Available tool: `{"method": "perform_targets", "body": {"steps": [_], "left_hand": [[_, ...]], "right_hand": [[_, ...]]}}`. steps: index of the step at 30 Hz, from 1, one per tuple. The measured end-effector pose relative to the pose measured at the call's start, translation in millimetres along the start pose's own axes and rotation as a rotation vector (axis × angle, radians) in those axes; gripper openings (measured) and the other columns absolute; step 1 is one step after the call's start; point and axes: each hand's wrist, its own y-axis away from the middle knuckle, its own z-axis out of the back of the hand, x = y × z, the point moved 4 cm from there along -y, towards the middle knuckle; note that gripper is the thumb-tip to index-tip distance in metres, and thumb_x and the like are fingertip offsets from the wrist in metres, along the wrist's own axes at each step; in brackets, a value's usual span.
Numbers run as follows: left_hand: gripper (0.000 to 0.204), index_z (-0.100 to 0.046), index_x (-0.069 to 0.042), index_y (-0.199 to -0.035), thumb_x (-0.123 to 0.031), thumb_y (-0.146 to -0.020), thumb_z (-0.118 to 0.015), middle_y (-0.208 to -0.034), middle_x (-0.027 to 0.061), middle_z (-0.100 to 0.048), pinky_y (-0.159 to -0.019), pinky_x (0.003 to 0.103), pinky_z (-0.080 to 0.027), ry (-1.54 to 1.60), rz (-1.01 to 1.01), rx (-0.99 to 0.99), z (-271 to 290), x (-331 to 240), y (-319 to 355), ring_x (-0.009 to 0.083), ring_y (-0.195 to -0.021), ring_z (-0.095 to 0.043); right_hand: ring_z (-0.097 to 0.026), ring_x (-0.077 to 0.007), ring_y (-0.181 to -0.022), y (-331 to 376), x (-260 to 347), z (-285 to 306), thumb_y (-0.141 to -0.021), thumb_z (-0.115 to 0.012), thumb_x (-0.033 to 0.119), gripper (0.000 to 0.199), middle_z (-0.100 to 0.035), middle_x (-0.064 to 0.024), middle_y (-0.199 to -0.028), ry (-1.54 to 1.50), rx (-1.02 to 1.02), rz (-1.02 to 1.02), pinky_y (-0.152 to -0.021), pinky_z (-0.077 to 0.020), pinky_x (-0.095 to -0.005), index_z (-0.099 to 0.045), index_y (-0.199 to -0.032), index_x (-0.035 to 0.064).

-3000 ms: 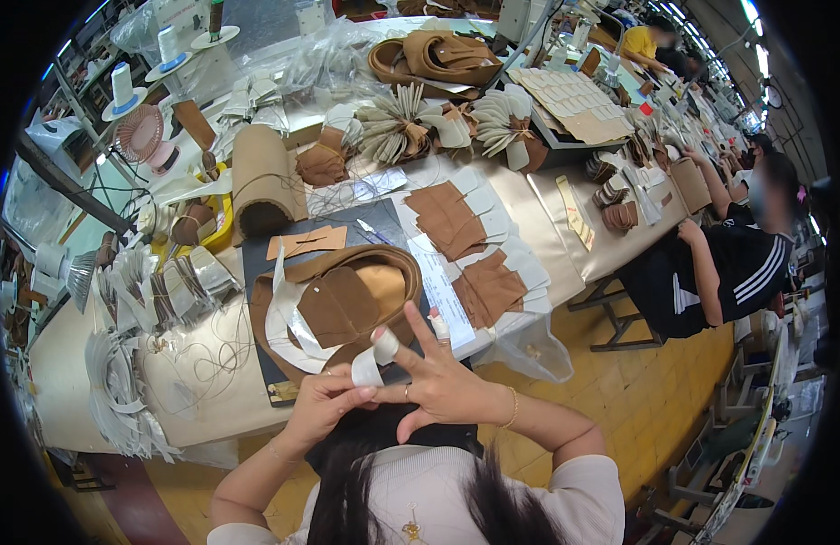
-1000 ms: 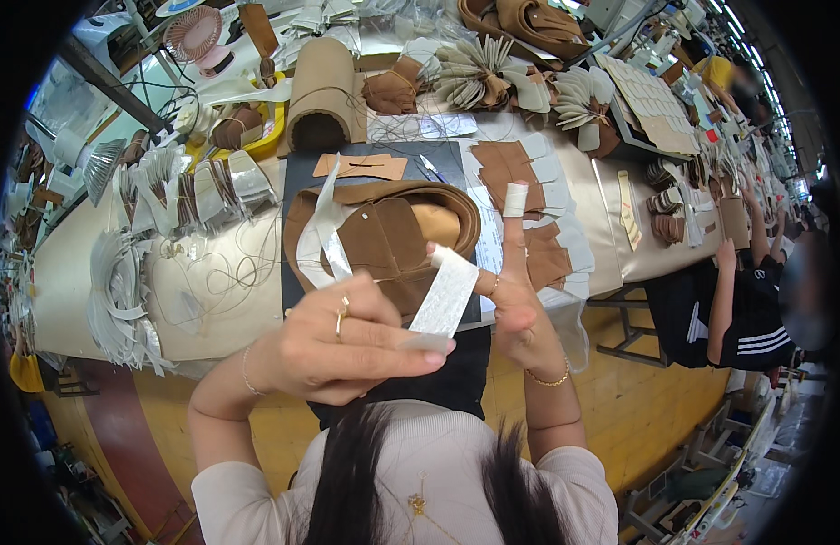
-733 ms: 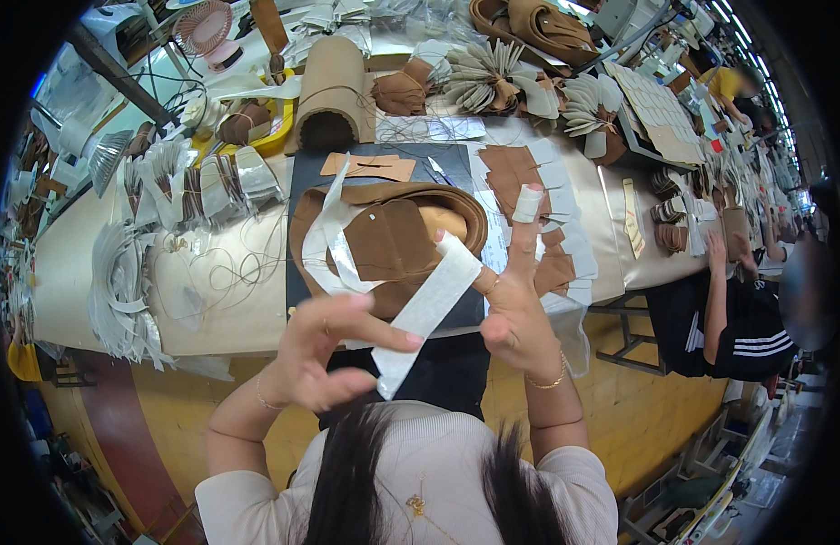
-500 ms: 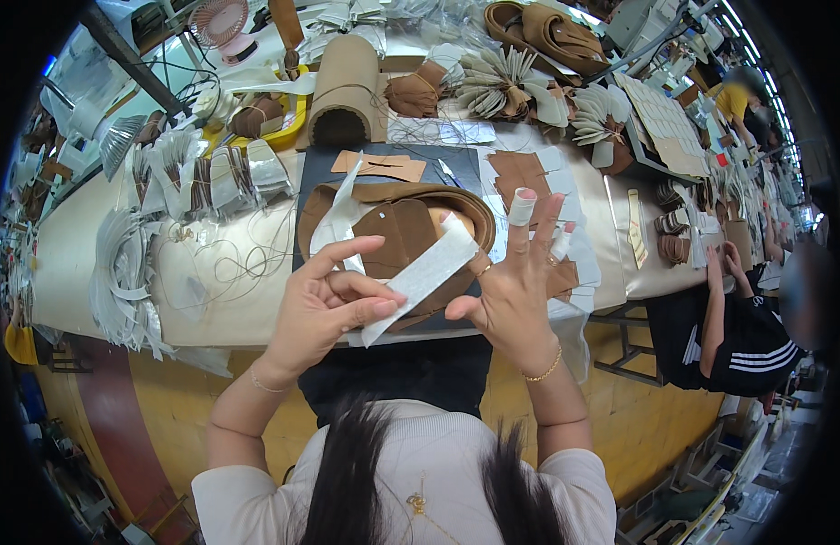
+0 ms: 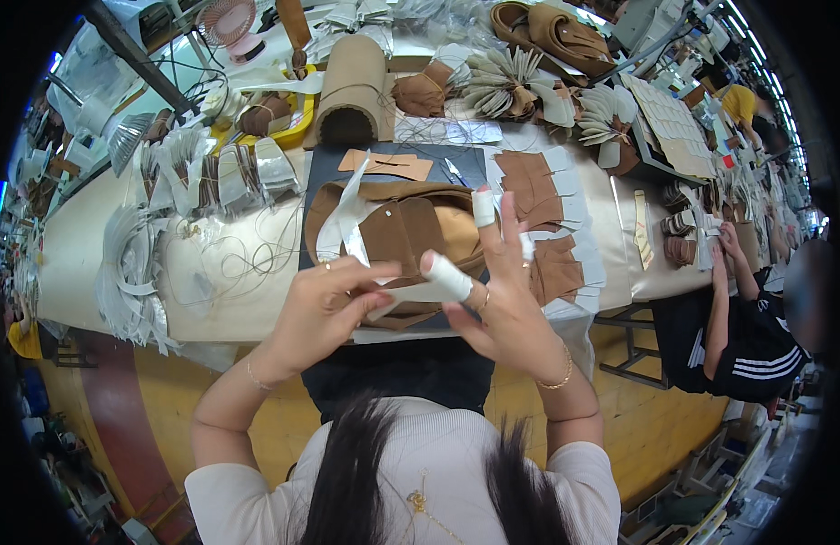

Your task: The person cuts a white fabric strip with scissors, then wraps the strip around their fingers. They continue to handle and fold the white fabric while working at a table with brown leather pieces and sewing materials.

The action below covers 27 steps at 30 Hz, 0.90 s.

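Observation:
My left hand (image 5: 322,304) pinches the free end of a white tape strip (image 5: 411,294) between thumb and fingers. The strip runs across to my right hand (image 5: 515,322), where a white tape wrap (image 5: 449,277) goes round the index finger just below its tip. That hand is spread, its thumb apart, with nothing gripped. Another of its fingers wears a white wrap (image 5: 484,207), and a further white wrap partly shows behind. Beyond both hands lies a brown leather bag piece (image 5: 411,227) with a curled rim and a pale strip (image 5: 350,213) draped over its left side.
Brown leather pieces (image 5: 532,189) lie on white sheets at the right. A pen (image 5: 454,173) and a tan cut-out piece (image 5: 385,164) rest on the dark mat. White strips (image 5: 129,272) pile up at left; a cardboard tube (image 5: 355,91) lies behind. A co-worker (image 5: 738,327) works at right.
The tape strip, earlier lying flat across the right index fingertip, now wraps round that finger. Its free length is shorter and seen more edge-on. The index finger has tilted to the left.

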Motion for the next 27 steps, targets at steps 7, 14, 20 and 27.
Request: {"method": "perform_targets", "body": {"steps": [7,14,20,27], "left_hand": [[0.032,-0.074,-0.010,-0.093,0.010,-0.068,-0.068,-0.069,0.0026,-0.054,-0.057,0.028,-0.045,-0.162,-0.329,-0.124,26.2,-23.2,-23.1,0.0154,-0.065,-0.058],[0.027,-0.071,-0.006,-0.097,0.007,-0.075,-0.065,-0.081,0.0069,-0.064,-0.060,0.027,-0.047,-0.014,-0.376,0.048,23.3,-41.0,-34.4,0.0179,-0.068,-0.062],[0.016,-0.067,0.005,-0.099,0.000,-0.084,-0.063,-0.089,0.0080,-0.068,-0.069,0.023,-0.052,0.390,-0.005,0.029,25.5,-32.8,-35.0,0.0116,-0.082,-0.064],[0.025,-0.068,0.003,-0.097,-0.009,-0.077,-0.076,-0.084,0.0067,-0.067,-0.064,0.023,-0.051,0.354,0.320,0.084,20.1,5.1,-57.5,0.0101,-0.071,-0.064]], "right_hand": [[0.003,-0.0456,-0.143,1.0,21.3,0.8,-0.069,-0.064,-0.002,0.064,0.003,-0.0276,-0.155,-0.279,0.180,0.112,-0.115,-0.0097,-0.0501,-0.064,-0.121,0.0352],[0.003,-0.0453,-0.143,-0.7,18.6,-4.2,-0.069,-0.059,-0.007,0.066,0.001,-0.0220,-0.157,-0.195,0.177,0.105,-0.115,-0.0082,-0.0507,-0.066,-0.119,0.0354],[0.003,-0.0484,-0.142,-2.3,17.5,-14.1,-0.072,-0.062,-0.005,0.063,-0.003,-0.0189,-0.157,-0.141,0.117,0.141,-0.113,-0.0088,-0.0569,-0.065,-0.118,0.0374],[0.001,-0.0530,-0.140,-1.7,16.4,-25.0,-0.076,-0.064,-0.004,0.060,0.001,-0.0135,-0.158,0.122,0.059,0.228,-0.112,-0.0154,-0.0604,-0.066,-0.115,0.0412]]}}
